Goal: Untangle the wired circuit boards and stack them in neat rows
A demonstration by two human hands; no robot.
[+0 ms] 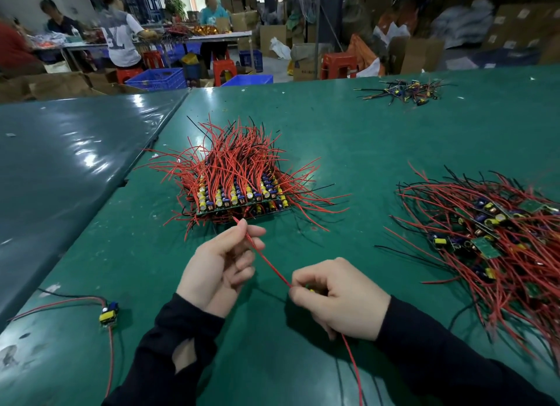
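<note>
even overhead light, white glare on the left table cover [75, 151], blurred background, edges bowed.

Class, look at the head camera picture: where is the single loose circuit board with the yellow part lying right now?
The single board lies on the green table at lower left, left of the left hand, apart from the neat stack.
</note>
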